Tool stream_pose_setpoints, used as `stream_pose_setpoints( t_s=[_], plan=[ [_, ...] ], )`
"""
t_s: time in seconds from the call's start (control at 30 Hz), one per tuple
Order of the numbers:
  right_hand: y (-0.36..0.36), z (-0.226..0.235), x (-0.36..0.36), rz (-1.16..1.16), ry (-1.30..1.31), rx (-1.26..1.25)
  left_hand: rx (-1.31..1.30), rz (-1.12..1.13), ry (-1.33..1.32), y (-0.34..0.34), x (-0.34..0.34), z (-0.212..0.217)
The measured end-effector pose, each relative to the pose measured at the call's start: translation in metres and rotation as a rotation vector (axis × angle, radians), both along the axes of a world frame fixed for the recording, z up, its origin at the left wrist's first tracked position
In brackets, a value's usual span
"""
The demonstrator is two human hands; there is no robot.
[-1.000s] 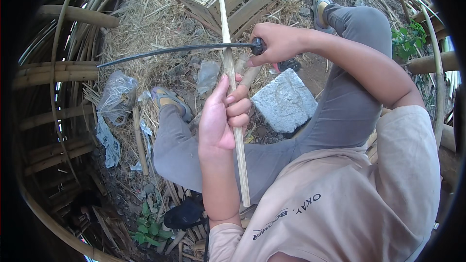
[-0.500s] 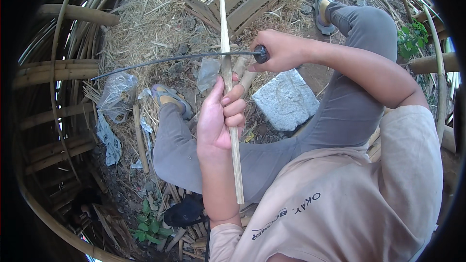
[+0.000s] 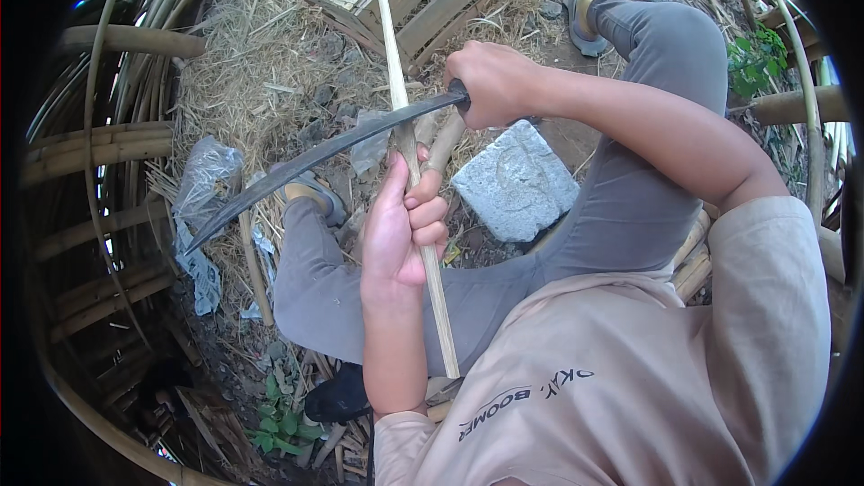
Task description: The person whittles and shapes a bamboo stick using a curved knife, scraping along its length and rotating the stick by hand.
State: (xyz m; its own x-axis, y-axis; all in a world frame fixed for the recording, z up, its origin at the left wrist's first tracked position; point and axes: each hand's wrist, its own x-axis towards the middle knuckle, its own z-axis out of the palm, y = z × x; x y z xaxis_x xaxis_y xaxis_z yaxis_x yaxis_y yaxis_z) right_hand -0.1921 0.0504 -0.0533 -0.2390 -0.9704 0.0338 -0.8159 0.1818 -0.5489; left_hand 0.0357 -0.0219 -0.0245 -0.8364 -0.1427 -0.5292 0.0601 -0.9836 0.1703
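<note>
My left hand (image 3: 407, 220) is closed around a long, pale wooden stick (image 3: 437, 306) that tapers toward its far end. In my right hand (image 3: 486, 81) is the dark handle of a machete (image 3: 333, 149), whose long, slightly curved blade reaches left and toward me. The blade crosses over the stick just beyond my left fingers; whether its edge touches the wood is hard to tell. More of the blade's flat side faces up. Behind my left hand a thicker piece of wood (image 3: 444, 146) shows in part.
A square grey stone block (image 3: 516, 182) lies between my legs. Beyond it stands a slatted wooden crate (image 3: 432, 9). Clear plastic (image 3: 211, 171) and torn paper (image 3: 203, 283) lie at left on straw-covered ground. Bamboo poles (image 3: 99, 139) line the left side, and a dark sandal-like item (image 3: 335, 396) rests nearby.
The machete's tip has swung toward me and its blade has rolled, showing its flat side. My right hand has turned and shifted slightly left. The stick's far end leans farther left.
</note>
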Motion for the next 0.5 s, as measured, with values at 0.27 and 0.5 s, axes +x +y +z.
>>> stream_pose_setpoints(
  t_s=[0.27,0.5],
  plan=[
    [-0.012,-0.024,-0.056,-0.200,0.016,0.017,-0.034,-0.009,0.025,0.003,-0.004,0.005],
    [-0.013,-0.018,-0.030,-0.114,-0.224,0.049,0.086,-0.041,0.103,-0.010,-0.001,0.015]
  ],
)
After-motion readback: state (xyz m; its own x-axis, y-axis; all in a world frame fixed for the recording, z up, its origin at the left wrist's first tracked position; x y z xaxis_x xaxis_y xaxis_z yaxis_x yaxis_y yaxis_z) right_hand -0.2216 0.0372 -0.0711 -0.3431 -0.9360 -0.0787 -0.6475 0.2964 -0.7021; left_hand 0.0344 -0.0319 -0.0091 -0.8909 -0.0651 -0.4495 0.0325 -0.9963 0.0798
